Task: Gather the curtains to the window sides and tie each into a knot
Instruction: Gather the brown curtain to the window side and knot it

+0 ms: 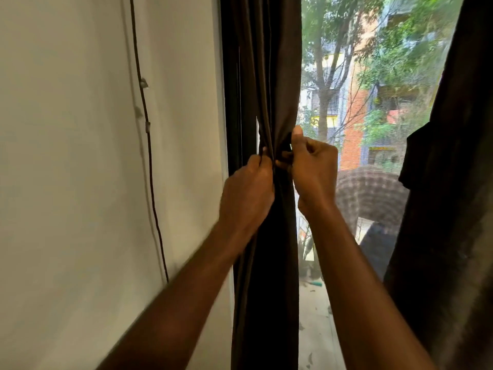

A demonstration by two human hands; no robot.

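Pale plaster wall (80, 182) fills our left side, with a thin dark cable (149, 161) running down it, pinned by small white clips (144, 83); the cable's lower end passes behind our left forearm. To the right of the wall stands the dark window frame (230, 102), and behind the mesh-screened window pane (373, 116) we see blurred green trees and orange-and-cream buildings, too soft to read in detail.

Our dark brown fabric curtain on the left side (266, 76) hangs bunched into a narrow column against the frame, its top and bottom cut off by the picture edges. Our left hand (246, 193) is closed around the gathered folds from the left, fingers curled into the cloth and mostly hidden by it. Our right hand (313, 166) is closed on the same bunch from the right, thumb raised along the fabric edge, the fingertips buried in folds. Whether a knot has formed between the hands we cannot tell; the cloth there is too dark.

At the far right hangs a second dark brown curtain (453, 182), only partly in view.
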